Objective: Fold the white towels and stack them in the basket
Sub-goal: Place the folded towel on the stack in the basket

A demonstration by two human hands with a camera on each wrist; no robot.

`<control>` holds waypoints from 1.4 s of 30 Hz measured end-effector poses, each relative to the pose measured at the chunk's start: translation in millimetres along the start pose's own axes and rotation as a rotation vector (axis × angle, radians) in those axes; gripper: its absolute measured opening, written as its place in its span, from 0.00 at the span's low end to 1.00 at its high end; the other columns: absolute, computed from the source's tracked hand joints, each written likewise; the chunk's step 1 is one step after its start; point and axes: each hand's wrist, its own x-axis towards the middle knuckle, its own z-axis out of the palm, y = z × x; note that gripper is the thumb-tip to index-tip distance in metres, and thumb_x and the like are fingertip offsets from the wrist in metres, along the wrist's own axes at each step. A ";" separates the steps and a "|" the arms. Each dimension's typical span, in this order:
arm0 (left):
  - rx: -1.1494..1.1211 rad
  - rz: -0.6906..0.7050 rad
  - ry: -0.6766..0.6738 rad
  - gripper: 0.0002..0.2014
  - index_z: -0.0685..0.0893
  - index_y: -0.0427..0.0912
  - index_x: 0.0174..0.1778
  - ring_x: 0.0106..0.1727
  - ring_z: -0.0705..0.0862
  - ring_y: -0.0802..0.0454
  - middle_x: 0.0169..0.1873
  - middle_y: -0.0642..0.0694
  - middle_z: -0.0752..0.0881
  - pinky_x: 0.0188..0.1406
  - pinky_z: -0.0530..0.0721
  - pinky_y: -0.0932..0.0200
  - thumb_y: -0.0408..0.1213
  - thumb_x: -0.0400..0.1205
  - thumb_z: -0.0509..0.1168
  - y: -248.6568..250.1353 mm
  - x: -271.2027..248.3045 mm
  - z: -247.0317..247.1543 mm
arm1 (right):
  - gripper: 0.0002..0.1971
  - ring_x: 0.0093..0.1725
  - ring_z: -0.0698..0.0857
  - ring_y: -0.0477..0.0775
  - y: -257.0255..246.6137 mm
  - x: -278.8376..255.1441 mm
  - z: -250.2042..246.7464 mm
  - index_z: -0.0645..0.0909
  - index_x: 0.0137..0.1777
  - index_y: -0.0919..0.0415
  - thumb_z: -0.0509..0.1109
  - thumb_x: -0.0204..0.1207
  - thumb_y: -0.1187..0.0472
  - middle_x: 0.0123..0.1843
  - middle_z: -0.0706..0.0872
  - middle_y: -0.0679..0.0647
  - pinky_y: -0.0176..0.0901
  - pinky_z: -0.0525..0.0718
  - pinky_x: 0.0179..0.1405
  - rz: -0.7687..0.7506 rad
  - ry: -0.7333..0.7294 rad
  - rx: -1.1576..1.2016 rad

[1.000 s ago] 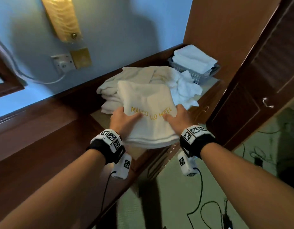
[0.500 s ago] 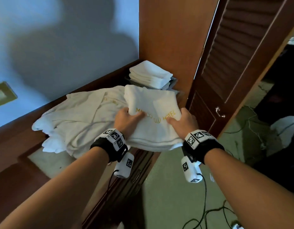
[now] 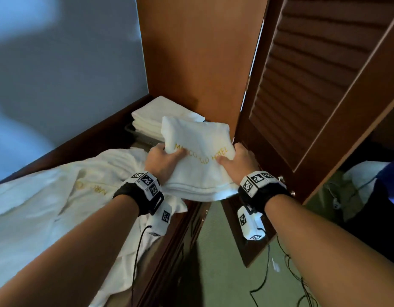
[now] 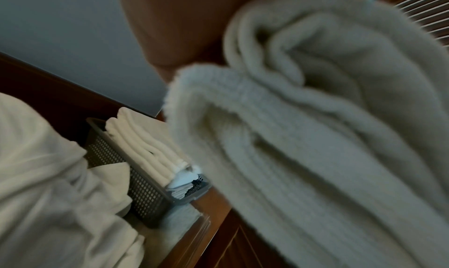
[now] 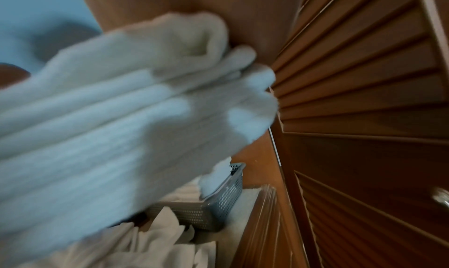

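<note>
Folded towel carried between both hands.
Left hand (image 3: 162,160) and right hand (image 3: 237,163) grip the folded towel (image 3: 198,165) above the basket (image 4: 145,191), which holds stacked towels (image 3: 151,118).

A hotel room: towel (image 3: 198,156) embroidered "HOTEL", louvred wardrobe door (image 3: 320,85).

We're seeing the folded towel (image 3: 197,160) hiding most of the basket (image 4: 136,183) & both hands' fingers; wrist views are blurring.
</note>
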 end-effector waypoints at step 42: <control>-0.615 -0.590 0.319 0.19 0.78 0.30 0.60 0.37 0.85 0.49 0.45 0.38 0.85 0.42 0.92 0.44 0.38 0.81 0.75 -100.6 389.6 103.2 | 0.16 0.59 0.83 0.67 -1.4 575.4 240.0 0.77 0.70 0.64 0.62 0.86 0.59 0.64 0.83 0.67 0.49 0.76 0.52 -0.339 -0.485 -0.144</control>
